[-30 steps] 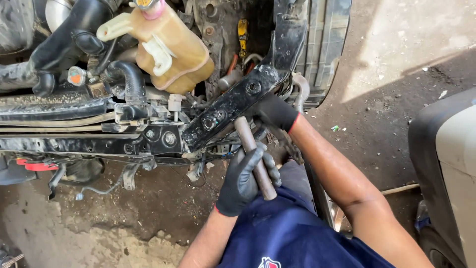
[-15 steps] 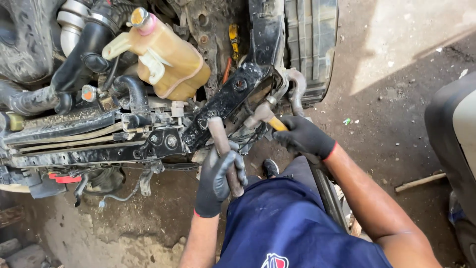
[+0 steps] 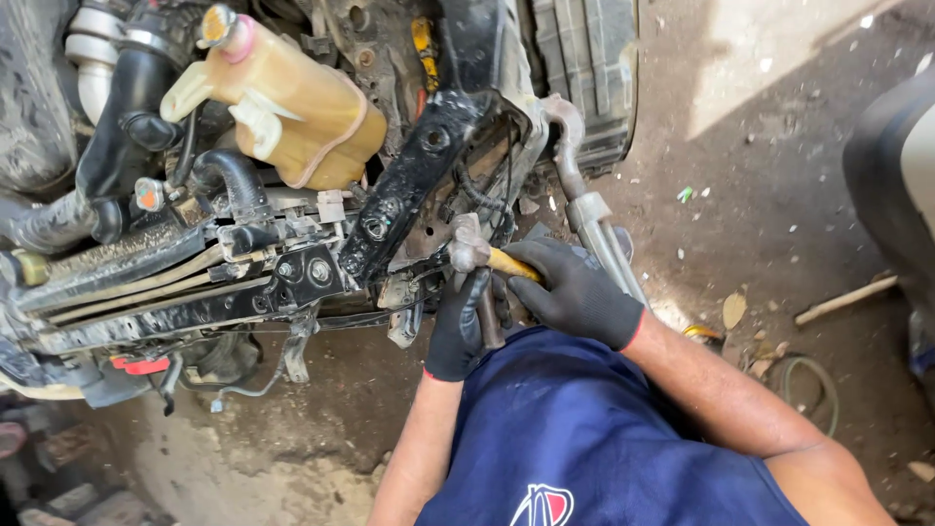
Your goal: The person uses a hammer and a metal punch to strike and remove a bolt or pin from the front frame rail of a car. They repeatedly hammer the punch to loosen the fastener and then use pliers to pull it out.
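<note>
My left hand (image 3: 460,331), in a black glove, is shut on a rusty metal bar (image 3: 479,282) that points up at the underside of a black steel bracket (image 3: 419,180) on a vehicle's front frame. My right hand (image 3: 577,292), also gloved in black, grips a yellow-handled tool (image 3: 513,265). The tool's tip meets the top of the bar just below the bracket. Both hands are close together, nearly touching. What the tool's tip looks like is hidden.
A yellowish fluid tank (image 3: 297,107) and black hoses (image 3: 146,117) sit in the open engine bay at upper left. A bent grey metal pipe (image 3: 592,219) hangs right of my hands. A finned panel (image 3: 584,68) stands behind. On the dirt ground lie a stick (image 3: 843,300) and leaves.
My right hand left the bracket and came down to the left with the yellow-handled tool, meeting the bar. My left hand kept hold of the bar. The view moved closer.
</note>
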